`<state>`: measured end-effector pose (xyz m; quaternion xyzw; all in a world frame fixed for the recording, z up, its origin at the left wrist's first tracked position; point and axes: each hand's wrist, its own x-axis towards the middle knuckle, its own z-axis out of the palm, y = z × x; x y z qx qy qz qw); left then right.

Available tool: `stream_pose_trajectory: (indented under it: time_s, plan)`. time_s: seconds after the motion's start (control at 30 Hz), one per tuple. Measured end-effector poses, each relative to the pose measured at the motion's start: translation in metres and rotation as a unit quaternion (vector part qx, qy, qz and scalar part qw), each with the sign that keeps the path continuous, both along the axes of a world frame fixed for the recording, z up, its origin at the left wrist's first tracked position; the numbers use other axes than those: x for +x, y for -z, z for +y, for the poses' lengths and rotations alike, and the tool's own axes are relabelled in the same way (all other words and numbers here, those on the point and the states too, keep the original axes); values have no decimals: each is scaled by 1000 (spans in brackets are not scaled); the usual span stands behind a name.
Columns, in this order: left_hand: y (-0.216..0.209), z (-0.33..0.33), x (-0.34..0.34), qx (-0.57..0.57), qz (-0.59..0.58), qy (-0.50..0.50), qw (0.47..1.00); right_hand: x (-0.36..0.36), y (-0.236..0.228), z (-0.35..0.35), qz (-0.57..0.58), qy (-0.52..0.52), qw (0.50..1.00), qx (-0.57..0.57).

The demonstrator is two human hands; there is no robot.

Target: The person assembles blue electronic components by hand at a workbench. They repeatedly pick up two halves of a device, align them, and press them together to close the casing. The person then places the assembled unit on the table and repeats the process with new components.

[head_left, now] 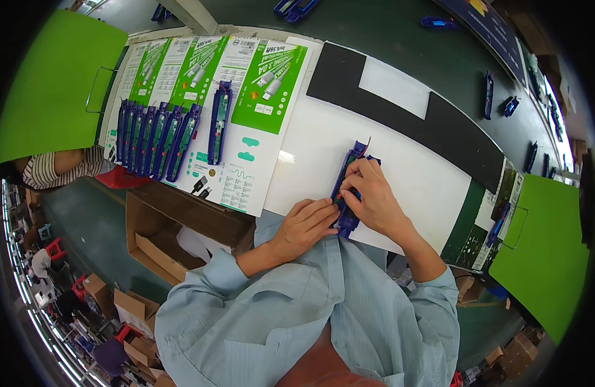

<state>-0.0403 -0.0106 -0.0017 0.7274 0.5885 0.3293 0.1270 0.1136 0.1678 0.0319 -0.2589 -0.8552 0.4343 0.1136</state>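
Observation:
On the white work surface in front of me lies a long blue plastic housing (pixel 344 169) with a green circuit board strip inside, and a thin wire sticks up from its far end. My left hand (pixel 304 227) is closed on its near left side, fingertips pressed along the edge. Bent over its right side, my right hand (pixel 376 201) has thumb and fingers pinched at the middle of the housing. Whatever is between those fingertips is hidden. More blue plastic (pixel 349 221) shows beneath the right hand; I cannot tell whether it is a second part.
At left, several blue housings with boards (pixel 157 138) stand in a row on a printed green-and-white sheet (pixel 268 84), one housing (pixel 219 122) apart. A black strip (pixel 401 106) borders the white surface. Green panels (pixel 59 84) flank both sides. A cardboard box (pixel 181 226) sits below left.

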Motion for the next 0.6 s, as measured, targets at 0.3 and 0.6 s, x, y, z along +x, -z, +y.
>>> stream_pose_trajectory:
  time_s: [0.3, 0.6]
  plan:
    - [-1, 0, -2, 10, -1, -4, 1000, 3, 7, -17, 62, -4, 996, 66]
    - [-9, 7, -4, -21, -4, -3, 1000, 11, -1, -12, 85, -36, 986, 138]
